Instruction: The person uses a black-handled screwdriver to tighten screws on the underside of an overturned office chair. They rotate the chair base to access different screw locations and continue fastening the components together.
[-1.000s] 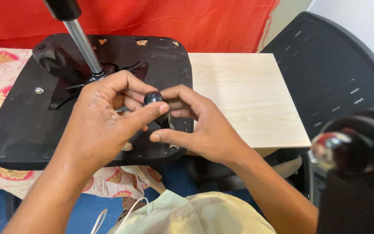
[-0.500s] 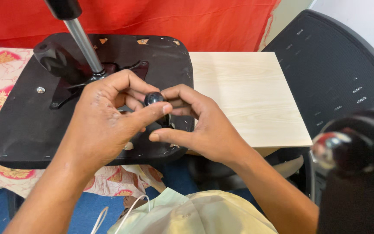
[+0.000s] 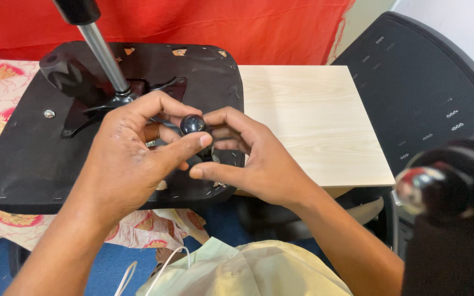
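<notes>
Both of my hands meet over the front right part of an upturned black chair seat (image 3: pixel 23 164) that lies on the table. Between them is a small round black knob (image 3: pixel 193 124). My left hand (image 3: pixel 124 159) closes its thumb and fingers around the knob from the left. My right hand (image 3: pixel 253 159) grips the part just beneath and beside the knob, with the thumb below. A metal gas cylinder (image 3: pixel 102 52) rises from the seat's black mounting plate (image 3: pixel 133 96) just behind my hands.
A light wooden tabletop (image 3: pixel 314 120) lies to the right of the seat. A black mesh chair back (image 3: pixel 423 93) stands at the right. A dark object with a shiny chrome part (image 3: pixel 418 186) is near the lower right. Red cloth hangs behind; patterned fabric lies under the seat.
</notes>
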